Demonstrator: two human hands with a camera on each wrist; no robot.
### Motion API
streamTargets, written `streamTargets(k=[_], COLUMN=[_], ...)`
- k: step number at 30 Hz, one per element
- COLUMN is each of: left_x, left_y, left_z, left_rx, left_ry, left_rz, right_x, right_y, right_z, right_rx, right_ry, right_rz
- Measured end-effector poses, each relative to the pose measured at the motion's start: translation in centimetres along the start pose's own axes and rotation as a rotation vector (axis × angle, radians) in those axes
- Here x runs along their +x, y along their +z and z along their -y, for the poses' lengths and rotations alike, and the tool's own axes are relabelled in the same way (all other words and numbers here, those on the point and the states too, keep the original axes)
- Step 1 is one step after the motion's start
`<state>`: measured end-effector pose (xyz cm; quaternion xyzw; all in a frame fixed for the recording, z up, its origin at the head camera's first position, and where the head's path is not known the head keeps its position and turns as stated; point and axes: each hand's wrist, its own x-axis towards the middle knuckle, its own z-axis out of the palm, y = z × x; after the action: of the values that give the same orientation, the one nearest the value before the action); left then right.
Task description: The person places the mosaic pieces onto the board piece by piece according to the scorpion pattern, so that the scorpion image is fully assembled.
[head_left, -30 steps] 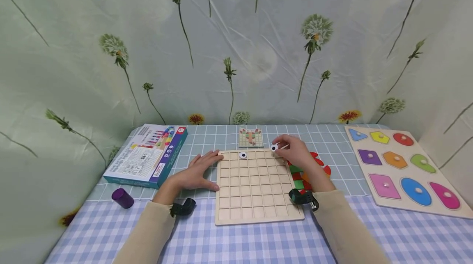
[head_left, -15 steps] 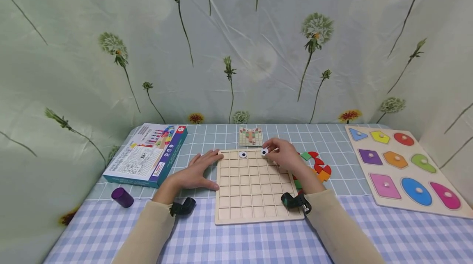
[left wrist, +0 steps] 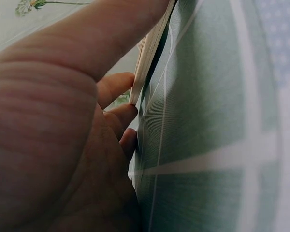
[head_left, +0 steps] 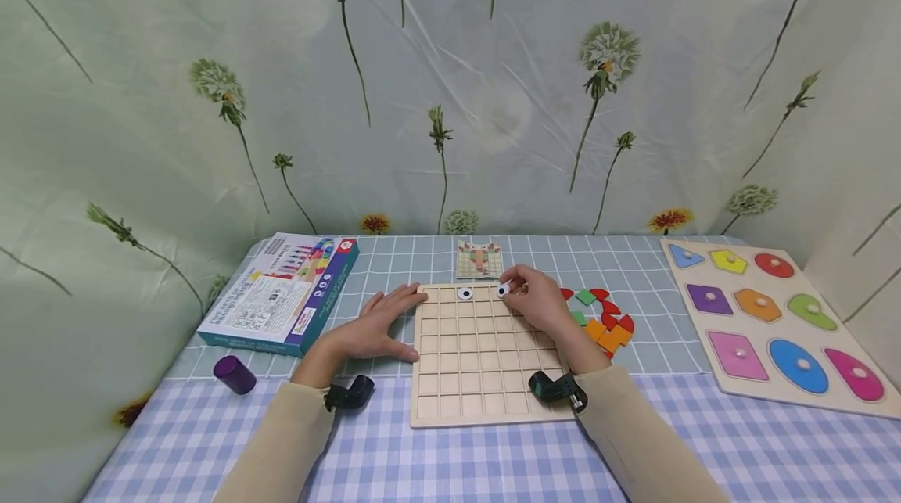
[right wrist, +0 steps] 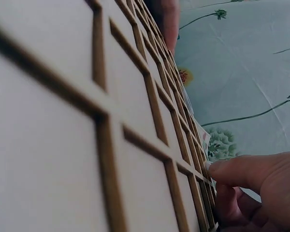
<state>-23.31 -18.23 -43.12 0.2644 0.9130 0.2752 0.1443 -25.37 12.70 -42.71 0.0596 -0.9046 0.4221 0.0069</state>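
A square wooden grid board (head_left: 470, 366) lies flat in front of me. My left hand (head_left: 373, 329) touches its left edge, fingers spread; the left wrist view shows the fingertips along the board's side (left wrist: 144, 63). At the top row, my right hand (head_left: 543, 306) pinches a round white eye piece (head_left: 503, 291) with a black pupil between thumb and fingers. In the right wrist view that eye piece (right wrist: 207, 165) is mostly hidden by the thumb. A matching eye piece (head_left: 465, 294) sits in a top-row cell to its left. Behind the board is a pattern card (head_left: 479, 260).
Loose red, green and orange pieces (head_left: 615, 338) lie right of the board, partly behind the right forearm. A knobbed shape puzzle (head_left: 763, 323) is at far right. On the left are a flat box (head_left: 278, 300) and a purple cylinder (head_left: 235, 375).
My right hand has moved left along the board's top edge with the eye piece, bringing it down to the top row. My left hand has stayed at the left edge.
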Motion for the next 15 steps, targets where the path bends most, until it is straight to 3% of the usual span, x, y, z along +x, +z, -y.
streamTargets(k=[15], left_x=[0.01], left_y=[-0.09], left_z=[-0.17], left_rx=[-0.001], left_ry=[-0.006], left_rz=[0.002], right_x=[0.01], right_y=[0.03], right_z=[0.07], right_rx=[-0.087], right_ry=[-0.027], right_rz=[-0.001])
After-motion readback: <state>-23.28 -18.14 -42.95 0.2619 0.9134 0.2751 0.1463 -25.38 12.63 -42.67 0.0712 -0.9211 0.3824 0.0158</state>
